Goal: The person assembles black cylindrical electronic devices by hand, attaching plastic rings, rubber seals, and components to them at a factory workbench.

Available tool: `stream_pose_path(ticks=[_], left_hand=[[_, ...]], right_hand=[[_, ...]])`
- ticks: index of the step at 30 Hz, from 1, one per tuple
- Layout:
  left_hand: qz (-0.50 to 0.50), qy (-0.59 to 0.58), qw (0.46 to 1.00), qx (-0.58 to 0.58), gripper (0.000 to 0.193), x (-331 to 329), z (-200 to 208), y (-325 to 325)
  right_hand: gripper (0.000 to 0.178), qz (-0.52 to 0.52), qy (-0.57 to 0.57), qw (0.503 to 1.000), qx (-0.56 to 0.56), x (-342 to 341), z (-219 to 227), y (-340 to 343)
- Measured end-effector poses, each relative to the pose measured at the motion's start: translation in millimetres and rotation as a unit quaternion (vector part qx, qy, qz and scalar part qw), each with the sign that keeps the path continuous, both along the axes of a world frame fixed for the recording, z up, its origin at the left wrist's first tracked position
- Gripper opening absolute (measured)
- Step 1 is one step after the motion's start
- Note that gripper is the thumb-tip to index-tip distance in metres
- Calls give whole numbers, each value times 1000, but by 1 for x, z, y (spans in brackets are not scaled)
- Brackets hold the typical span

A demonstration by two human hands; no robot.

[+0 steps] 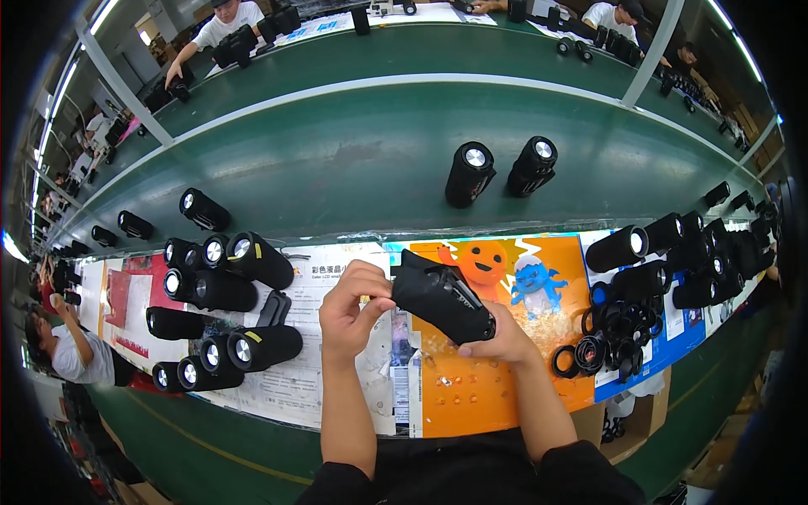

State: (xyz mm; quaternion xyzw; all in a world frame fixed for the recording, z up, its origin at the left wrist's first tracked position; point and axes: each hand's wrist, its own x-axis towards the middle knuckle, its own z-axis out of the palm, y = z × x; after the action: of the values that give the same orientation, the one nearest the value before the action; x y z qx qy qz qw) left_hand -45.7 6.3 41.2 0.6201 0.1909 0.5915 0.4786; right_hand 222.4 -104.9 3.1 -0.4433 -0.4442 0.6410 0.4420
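Note:
In front of me a black cylindrical speaker (439,296) is held tilted, its left end higher than its right, with a strip of fittings along the upper side. My right hand (507,338) is wrapped round its lower right end, thumb on top. My left hand (355,305) is closed at the upper left end, thumb and fingertips pinching its edge; what exactly the fingertips grip there is hard to make out. Below the speaker lies an orange printed sheet (471,391) with cartoon figures, beside a white printed sheet (332,370).
Several black speakers (268,347) with silver end caps lie at left. More speakers (619,248) lie at right, by a heap of black rings (619,337). Two speakers (470,172) stand on the green conveyor (337,185). A cardboard box (644,421) is below the table; people work beyond.

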Motion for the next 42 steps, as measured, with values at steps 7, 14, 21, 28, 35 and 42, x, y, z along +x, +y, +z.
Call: stream_pose_path(ticks=[7,14,21,28,35,42], left_hand=[[-5,-15,1000,8,23,1,-8,1],[-70,-268,936,-219,123,40,-20,-8],[-175,-176,910,-331,99,50,-41,-21],[-202,-117,930,-283,99,59,-26,-20],[-313,-114,903,-272,103,52,-34,-17],[-213,-190,909,-303,112,68,-20,-23]], right_hand=[[75,29,10,999,19,-2,4,3],[76,-31,-7,999,38,-21,-1,-3],[72,-79,-62,992,79,-41,16,-4],[65,-80,-50,993,67,-44,11,-7],[58,-40,43,996,69,-34,9,-7],[68,-82,-139,984,73,-43,19,-2]])
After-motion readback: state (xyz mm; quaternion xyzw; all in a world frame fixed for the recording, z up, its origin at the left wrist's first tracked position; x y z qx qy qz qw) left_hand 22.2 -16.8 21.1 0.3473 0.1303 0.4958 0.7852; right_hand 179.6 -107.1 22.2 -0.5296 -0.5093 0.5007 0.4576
